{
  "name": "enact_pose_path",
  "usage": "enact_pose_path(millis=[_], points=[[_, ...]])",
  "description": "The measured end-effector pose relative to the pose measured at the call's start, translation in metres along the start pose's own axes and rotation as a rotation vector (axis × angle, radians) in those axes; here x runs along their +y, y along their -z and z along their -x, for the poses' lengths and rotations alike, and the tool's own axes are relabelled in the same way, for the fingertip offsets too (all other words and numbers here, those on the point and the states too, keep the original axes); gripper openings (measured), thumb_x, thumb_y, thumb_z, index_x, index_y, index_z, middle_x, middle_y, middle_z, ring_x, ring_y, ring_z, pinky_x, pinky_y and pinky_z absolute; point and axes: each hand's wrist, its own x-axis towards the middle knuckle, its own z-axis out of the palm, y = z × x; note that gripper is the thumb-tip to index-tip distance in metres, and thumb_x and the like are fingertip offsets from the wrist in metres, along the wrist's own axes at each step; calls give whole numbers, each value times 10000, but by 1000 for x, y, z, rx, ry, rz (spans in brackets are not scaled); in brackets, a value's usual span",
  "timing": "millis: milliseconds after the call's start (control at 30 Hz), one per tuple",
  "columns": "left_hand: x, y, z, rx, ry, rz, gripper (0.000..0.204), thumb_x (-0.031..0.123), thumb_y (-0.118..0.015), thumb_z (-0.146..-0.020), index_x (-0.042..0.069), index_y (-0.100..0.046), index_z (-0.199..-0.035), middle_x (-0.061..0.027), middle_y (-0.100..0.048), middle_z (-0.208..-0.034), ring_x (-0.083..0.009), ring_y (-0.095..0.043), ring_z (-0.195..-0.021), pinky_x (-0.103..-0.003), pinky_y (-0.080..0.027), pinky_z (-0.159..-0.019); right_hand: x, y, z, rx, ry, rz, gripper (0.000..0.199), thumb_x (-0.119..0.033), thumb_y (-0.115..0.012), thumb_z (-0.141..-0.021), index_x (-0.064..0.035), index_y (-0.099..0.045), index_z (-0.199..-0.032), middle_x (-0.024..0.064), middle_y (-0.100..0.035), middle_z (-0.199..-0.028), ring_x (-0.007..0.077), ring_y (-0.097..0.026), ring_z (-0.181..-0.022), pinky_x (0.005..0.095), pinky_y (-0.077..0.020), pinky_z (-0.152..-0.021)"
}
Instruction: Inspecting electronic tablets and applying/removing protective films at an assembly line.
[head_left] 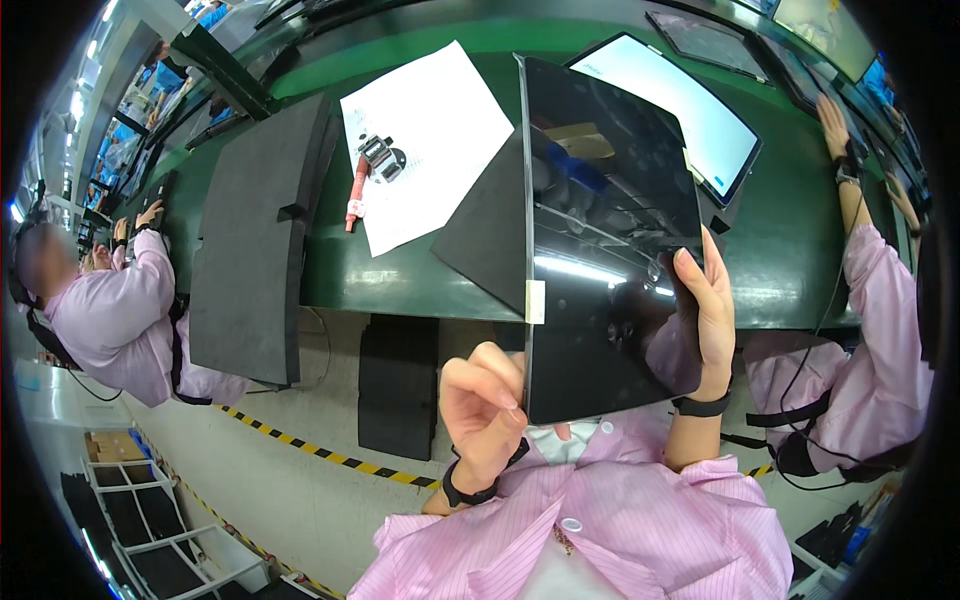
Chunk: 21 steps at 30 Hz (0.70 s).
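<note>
A black glossy tablet [610,220] is held up in front of me, tilted, its dark face reflecting ceiling lights. My right hand [712,310] grips its right edge, with the thumb over the front. At the lower left corner, the fingers of my left hand [482,400] are pinched together against the edge. A small pale tab [536,302] sticks to the tablet's left side, and another pale tab [690,165] shows on the right. Behind it on the green bench lies a second tablet [690,110] with a lit, pale screen.
A white paper sheet [430,130] carries a red marker [357,195] and small black-and-silver stamp-like items [382,158]. Black foam slabs [250,230] stand at the left over the green bench [400,285]. Co-workers in pink sit on both sides; one person's hand [832,125] rests far right.
</note>
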Motion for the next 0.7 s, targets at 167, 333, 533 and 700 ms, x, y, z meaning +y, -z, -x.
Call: enact_pose_path(millis=[167,333,533,700], points=[[-8,0,1,-35,-30,128,260,127,-593,-920,93,-336,-903,-43,-361,-793,-194,-519,-487,-324,-525,-359,-1,-2,1,-25,8,-18,488,-64,-636,-877,21,-439,-1315,79,-586,-1157,117,-585,-1005,251,-451,-915],[-15,5,2,42,-29,26,230,83,-601,-913,92,-372,-891,-44,-412,-828,-142,-511,-651,-269,-494,-579,-1,1,0,-17,-2,-3,494,-68,-637,-878,24,-433,-1319,78,-587,-1156,118,-593,-994,249,-463,-898],[-12,1,8,90,-136,-465,189,16,-587,-893,67,-406,-902,-82,-494,-908,-109,-457,-752,-227,-412,-703,0,2,0,-16,11,6,500,-66,-642,-873,29,-433,-1317,75,-586,-1157,117,-587,-1010,250,-471,-896],[-5,-2,17,114,-137,-638,220,-58,-582,-827,51,-413,-917,-113,-512,-931,-119,-469,-790,-242,-411,-737,0,2,2,12,21,66,500,-81,-654,-873,23,-438,-1311,72,-588,-1173,116,-584,-1021,262,-444,-927]])
